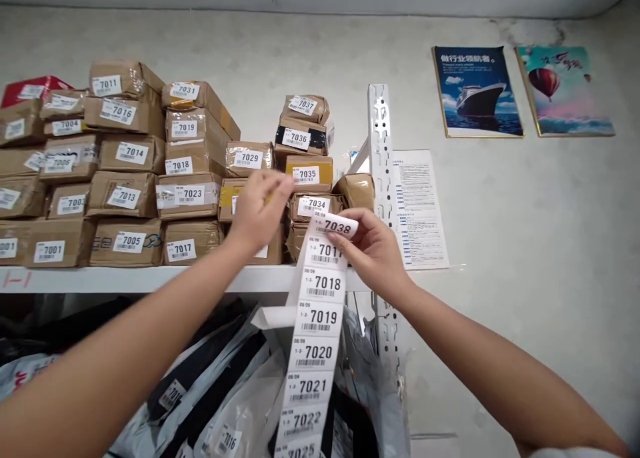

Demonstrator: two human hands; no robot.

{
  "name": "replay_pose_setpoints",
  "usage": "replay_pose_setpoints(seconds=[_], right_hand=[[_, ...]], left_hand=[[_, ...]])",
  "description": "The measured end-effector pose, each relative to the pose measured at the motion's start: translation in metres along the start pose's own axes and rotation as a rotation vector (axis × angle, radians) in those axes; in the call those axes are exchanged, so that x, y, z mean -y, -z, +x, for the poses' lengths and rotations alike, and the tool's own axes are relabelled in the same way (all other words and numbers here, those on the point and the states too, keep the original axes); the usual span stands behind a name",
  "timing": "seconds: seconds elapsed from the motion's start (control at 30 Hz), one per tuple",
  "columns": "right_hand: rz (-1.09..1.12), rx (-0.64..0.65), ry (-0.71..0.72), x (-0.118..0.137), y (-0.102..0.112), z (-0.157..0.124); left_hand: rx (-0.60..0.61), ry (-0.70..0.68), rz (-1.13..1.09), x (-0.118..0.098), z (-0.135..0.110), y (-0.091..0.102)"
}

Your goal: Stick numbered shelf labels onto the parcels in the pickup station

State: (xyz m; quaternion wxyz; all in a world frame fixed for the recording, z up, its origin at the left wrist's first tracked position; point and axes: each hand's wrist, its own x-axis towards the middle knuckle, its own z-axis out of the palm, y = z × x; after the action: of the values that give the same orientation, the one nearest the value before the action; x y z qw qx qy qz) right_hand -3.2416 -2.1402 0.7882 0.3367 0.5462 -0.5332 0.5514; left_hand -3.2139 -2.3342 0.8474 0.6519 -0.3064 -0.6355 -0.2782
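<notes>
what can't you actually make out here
All in the head view:
Left hand: blurred, so whether it holds anything is unclear.
Label strip: lower end cut off by the bottom edge.
Box under label 7029: partly hidden by the left hand.
Bottom-left box: cut off by the left edge.
Wall notice: print too small.

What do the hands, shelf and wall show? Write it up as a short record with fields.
right hand: pinching the label strip near its 7038 label
left hand: raised in front of the boxes, blurred; grip unclear
label strip: hanging down in front of the shelf; 7018 to 7022 readable
on shelf: stacked boxes with number labels
below shelf: bagged parcels
wall: ship poster, balloon poster
</notes>
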Motion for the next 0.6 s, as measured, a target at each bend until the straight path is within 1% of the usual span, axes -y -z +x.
replay_pose_setpoints(seconds=[0.07, 0.1, 0.17, 0.23, 0.27, 0.37, 0.47, 0.53, 0.6], right_hand=[[-0.034, -0.023, -0.025, 0.004, 0.016, -0.012], [-0.059, -0.028, -0.050, 0.005, 0.025, -0.020], [-0.123, -0.036, -0.110, 0.007, 0.044, -0.041], [-0.194, -0.047, -0.166, 0.006, 0.063, -0.065], [-0.225, -0.054, -0.188, 0.006, 0.072, -0.077], [-0.301, -0.075, -0.229, 0.003, 0.097, -0.107], [-0.355, -0.080, -0.270, -0.002, 0.116, -0.125], [-0.376, -0.082, -0.295, -0.006, 0.127, -0.130], [-0.398, -0.086, -0.308, -0.013, 0.138, -0.133]], left_hand=[[-0.029, -0.049, 0.150, 0.007, 0.046, -0.005], [-0.016, -0.055, 0.251, 0.011, 0.068, -0.008], [0.094, -0.059, 0.501, 0.016, 0.105, -0.014], [0.210, -0.062, 0.708, 0.018, 0.133, -0.021], [0.248, -0.061, 0.769, 0.018, 0.144, -0.025], [0.295, -0.048, 0.807, 0.016, 0.166, -0.036], [0.322, 0.009, 0.829, 0.015, 0.178, -0.053], [0.275, 0.075, 0.884, 0.014, 0.182, -0.066], [0.150, 0.121, 0.919, 0.013, 0.186, -0.079]])
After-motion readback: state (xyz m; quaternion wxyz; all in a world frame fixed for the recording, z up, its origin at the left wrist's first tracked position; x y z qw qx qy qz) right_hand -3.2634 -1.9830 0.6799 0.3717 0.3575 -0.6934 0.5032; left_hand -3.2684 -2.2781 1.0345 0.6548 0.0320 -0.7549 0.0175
